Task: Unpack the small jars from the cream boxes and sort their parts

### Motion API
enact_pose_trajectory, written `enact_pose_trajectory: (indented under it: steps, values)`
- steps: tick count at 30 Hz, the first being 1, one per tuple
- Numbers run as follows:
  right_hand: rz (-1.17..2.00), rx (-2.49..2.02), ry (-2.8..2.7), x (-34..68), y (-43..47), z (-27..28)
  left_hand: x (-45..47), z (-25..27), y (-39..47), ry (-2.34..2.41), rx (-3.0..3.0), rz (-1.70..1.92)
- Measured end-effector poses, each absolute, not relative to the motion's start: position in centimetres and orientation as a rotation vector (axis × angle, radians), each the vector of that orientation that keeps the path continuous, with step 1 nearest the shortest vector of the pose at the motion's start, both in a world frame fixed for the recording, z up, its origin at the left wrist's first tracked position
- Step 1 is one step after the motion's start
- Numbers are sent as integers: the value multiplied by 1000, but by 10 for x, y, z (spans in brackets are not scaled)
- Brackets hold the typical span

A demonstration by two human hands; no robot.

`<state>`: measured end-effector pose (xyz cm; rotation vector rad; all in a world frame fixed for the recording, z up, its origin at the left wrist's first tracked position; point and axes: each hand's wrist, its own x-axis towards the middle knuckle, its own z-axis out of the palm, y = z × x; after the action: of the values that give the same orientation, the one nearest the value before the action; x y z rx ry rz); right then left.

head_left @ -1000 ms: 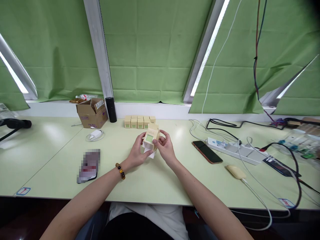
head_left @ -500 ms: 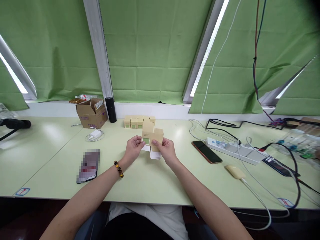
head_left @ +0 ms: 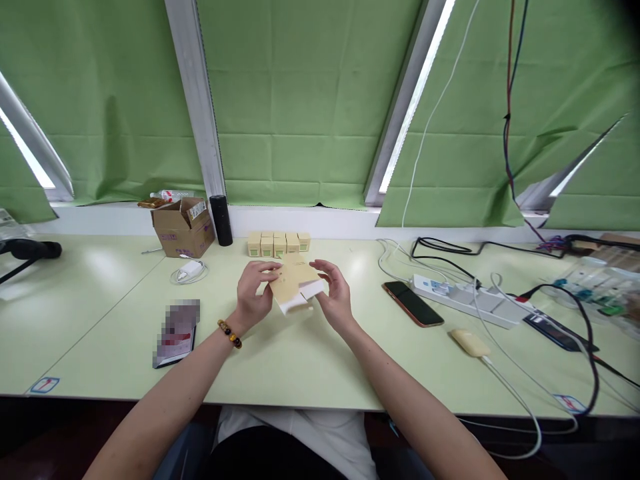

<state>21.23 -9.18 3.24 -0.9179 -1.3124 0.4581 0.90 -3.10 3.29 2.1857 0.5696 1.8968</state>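
Observation:
A small tan folding carton [head_left: 291, 279], its white-lined end flaps standing out toward me, is held tilted above the table between my hands. My left hand [head_left: 254, 293] has its fingers and thumb on the carton's left edge. At the carton's right side is my right hand [head_left: 334, 293], fingers curved and apart from the thumb. The thumb is close to a white flap, and I cannot tell whether it touches. Behind the carton stands a row of several small tan boxes [head_left: 267, 245] with green labels.
On the left are a cardboard box [head_left: 184, 229], a black cylinder [head_left: 221, 220], a white charger [head_left: 191, 269] and a blurred flat item [head_left: 177, 333]. To the right lie a phone [head_left: 413, 303], a power strip [head_left: 465, 301], a cream mouse-shaped device [head_left: 470, 343] and loose cables.
The carton has turned and tipped, so its white flaps now point toward me at the right. My right hand's fingers have spread from their pinch. My left hand has moved slightly left.

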Motion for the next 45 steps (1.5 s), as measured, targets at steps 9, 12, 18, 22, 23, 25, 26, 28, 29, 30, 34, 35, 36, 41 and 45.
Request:
enact_pose_trajectory:
  steps: [9, 12, 18, 22, 23, 25, 26, 28, 29, 30, 34, 35, 36, 41, 45]
  values:
    - [430, -1018, -1339, 209, -89, 25, -1, 18, -24, 693, 2580, 1897]
    - [409, -1025, -1352, 207, -91, 27, -1, 15, -22, 725, 2541, 1908]
    - [318, -1045, -1333, 206, -94, 25, -1, 16, -19, 730, 2551, 1977]
    - [182, -1029, -1391, 205, -97, 25, 2, 22, -22, 750, 2519, 1993]
    - [156, -1029, -1413, 206, -97, 25, 4, 24, -23, 760, 2488, 1967]
    - [127, -1045, -1440, 206, -96, 25, 8, 27, -25, 763, 2385, 1897]
    - [125, -1057, -1437, 207, -96, 25, 9, 27, -25, 757, 2308, 1863]
    - [142, -1079, -1412, 207, -94, 26, 13, 28, -24, 731, 2120, 1774]
    - [157, -1085, -1398, 207, -93, 25, 14, 28, -24, 713, 2019, 1716]
    - [175, -1088, -1390, 207, -92, 25, 14, 27, -23, 694, 1922, 1647]
    - [263, -1092, -1400, 208, -88, 20, 16, 26, -21, 683, 1623, 1443]
    - [283, -1098, -1405, 208, -87, 19, 17, 26, -20, 704, 1573, 1423]
    - [301, -1106, -1412, 209, -86, 18, 17, 25, -19, 731, 1534, 1410]
    - [343, -1167, -1433, 212, -85, 14, 9, 27, 0, 1142, 1603, 1343]
    - [360, -1199, -1404, 214, -85, 14, -25, 37, 30, 1424, 1711, 1264]
